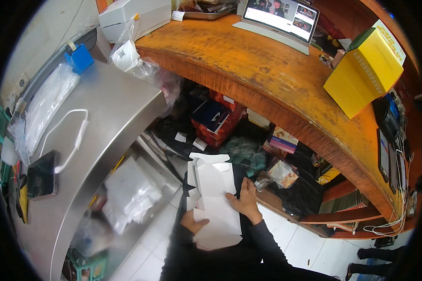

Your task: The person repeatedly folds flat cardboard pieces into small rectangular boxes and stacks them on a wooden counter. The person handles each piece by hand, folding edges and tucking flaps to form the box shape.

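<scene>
A white cardboard box blank (pixel 216 196), partly folded with its flaps sticking out, lies over my lap, low in the middle. My left hand (pixel 194 222) grips its lower left edge, with the thumb on top of the card. At the right edge is my right hand (pixel 246 201), its thumb pressing on the card's face and its fingers along the side. Some of the fingers of both hands are hidden. Narrow flaps stand up at the blank's far end and along its left side.
A steel counter (pixel 109 100) on the left carries a phone (pixel 43 174), a white cable and plastic bags. The curved wooden desk (pixel 248 61) ahead holds a tablet (pixel 282 16) and a yellow box (pixel 365 70). Boxes and bags fill the space below. Another person's legs (pixel 375 262) show lower right.
</scene>
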Demonstrator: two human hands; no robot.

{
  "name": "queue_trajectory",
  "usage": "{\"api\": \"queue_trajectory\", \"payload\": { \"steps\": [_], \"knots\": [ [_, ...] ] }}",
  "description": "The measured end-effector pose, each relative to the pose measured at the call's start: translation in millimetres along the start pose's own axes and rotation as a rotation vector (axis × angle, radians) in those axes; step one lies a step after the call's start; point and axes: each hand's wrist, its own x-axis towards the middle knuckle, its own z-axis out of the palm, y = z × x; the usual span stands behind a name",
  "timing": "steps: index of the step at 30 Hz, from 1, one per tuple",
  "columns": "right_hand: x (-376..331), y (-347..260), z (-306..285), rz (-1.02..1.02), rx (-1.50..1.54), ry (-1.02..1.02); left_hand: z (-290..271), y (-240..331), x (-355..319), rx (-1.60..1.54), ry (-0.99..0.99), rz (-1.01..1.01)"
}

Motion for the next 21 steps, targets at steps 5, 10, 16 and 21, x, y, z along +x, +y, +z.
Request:
{"api": "queue_trajectory", "payload": {
  "steps": [5, 10, 16, 21],
  "knots": [
    [5, 1, 22, 0.038, -0.071, -0.029, 0, 7, 0, 0.157, 0.156, -0.035],
    [0, -8, 23, -0.061, -0.213, 0.041, 9, 29, -5, 0.271, 0.403, 0.029],
    [-4, -21, 33, -0.152, -0.263, 0.267, 2, 19, 1, 0.374, 0.245, 0.036],
    [11, -10, 27, -0.096, 0.11, 0.194, -2, 1, 2, 0.479, 0.271, 0.156]
  ]
}}
